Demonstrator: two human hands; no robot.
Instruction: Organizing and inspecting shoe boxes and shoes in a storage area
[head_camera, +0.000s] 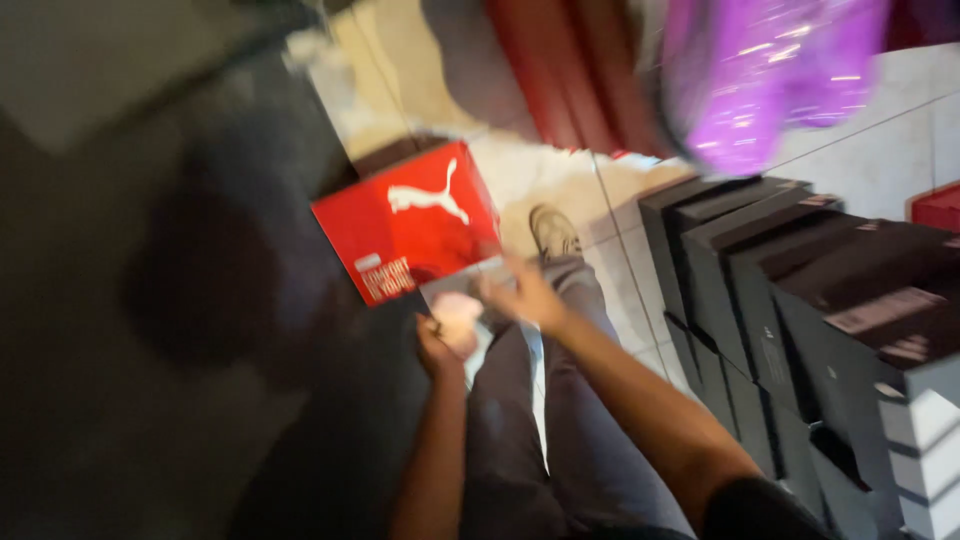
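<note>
One red shoebox (405, 222), two hands, a row of dark boxes (800, 300).
Left hand (437, 345) and right hand (525, 292) pinch pale paper (462, 318) just below the shoebox; blur hides exact finger spread.

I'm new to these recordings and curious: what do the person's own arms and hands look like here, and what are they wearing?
Both forearms are bare, with no gloves, and I can make out no watch or rings, though the picture is blurred. The left hand and right hand are bare too. A dark short sleeve shows at the right upper arm. Grey trousers and a light shoe are below.
</note>
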